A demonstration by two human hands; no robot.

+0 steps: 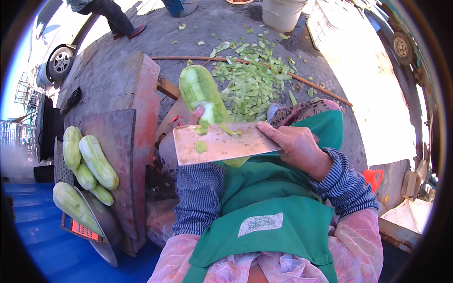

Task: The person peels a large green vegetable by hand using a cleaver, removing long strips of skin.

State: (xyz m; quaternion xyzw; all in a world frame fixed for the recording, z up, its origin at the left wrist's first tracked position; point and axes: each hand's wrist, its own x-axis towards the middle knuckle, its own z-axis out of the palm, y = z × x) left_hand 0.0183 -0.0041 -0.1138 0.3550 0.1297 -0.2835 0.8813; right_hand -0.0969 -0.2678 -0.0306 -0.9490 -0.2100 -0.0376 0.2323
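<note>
My left hand (195, 115) grips a large pale green gourd (200, 87), its thumb pressed on the near side. The other fingers are out of sight behind the blade and the gourd. The gourd tilts away from me, partly peeled, with lighter strips along it. In my right hand (302, 147) is a cleaver (222, 147), its wide blade lying across the gourd's near end. Bits of green peel cling to the blade. Under the cleaver, the lower part of the gourd is mostly hidden.
Several peeled gourds (98, 161) lie at left on a wooden board (123, 155) and a metal tray. A heap of peelings (252, 82) covers the ground ahead, crossed by a thin pole (317, 86). Farther off are a white bucket (282, 14) and a person's legs (113, 16).
</note>
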